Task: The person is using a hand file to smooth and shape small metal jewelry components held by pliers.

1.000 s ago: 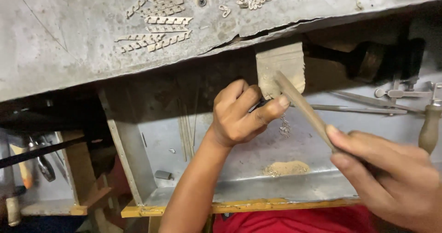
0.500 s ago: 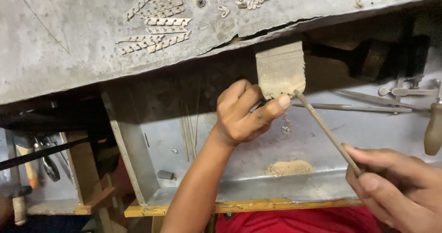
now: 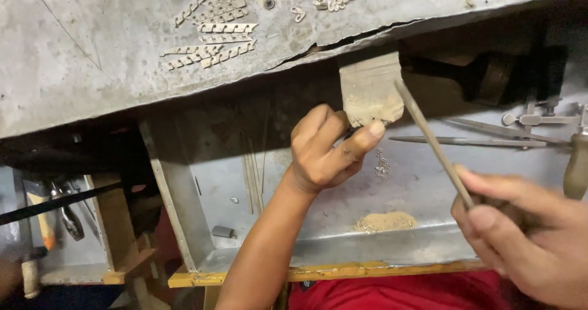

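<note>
The left hand [image 3: 324, 147] pinches a small chain piece [image 3: 381, 163] against the wooden bench pin [image 3: 370, 89] under the worktop [image 3: 92, 59]. The right hand [image 3: 527, 236] grips a slim file [image 3: 432, 141], angled toward the pin.

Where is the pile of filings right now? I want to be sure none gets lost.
In the head view, the tan pile of filings lies in the metal tray under the bench, near its front edge, below the left hand and left of the right hand.

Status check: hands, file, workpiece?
Left hand pinches small chain piece against bench peg. Right hand grips file, tip at the peg. Nothing between.
</note>
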